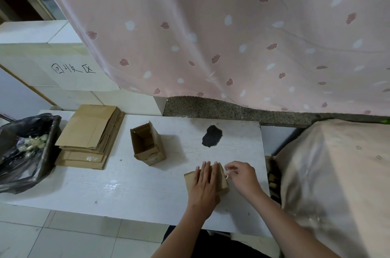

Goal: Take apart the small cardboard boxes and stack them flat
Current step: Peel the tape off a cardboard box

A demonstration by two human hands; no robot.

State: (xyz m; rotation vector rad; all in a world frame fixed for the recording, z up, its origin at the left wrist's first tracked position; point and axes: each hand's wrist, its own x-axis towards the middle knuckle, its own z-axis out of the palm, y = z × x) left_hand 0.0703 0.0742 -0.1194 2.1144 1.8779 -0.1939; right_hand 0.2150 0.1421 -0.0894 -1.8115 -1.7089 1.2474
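Note:
A small closed cardboard box (222,181) lies on the white table (118,186) near its right front. My left hand (204,186) presses flat on top of it with straight fingers. My right hand (242,175) is at the box's right end and pinches a strip of clear tape (228,173) there. An open-topped cardboard box (146,143) stands upright at the table's middle. A stack of flattened boxes (90,135) lies at the back left.
A bin lined with a black bag (23,152) holding scraps stands at the table's left end. A dark patch (212,136) marks the tabletop. A cloth-covered bulky object (337,173) rises on the right. A pink curtain (232,36) hangs behind.

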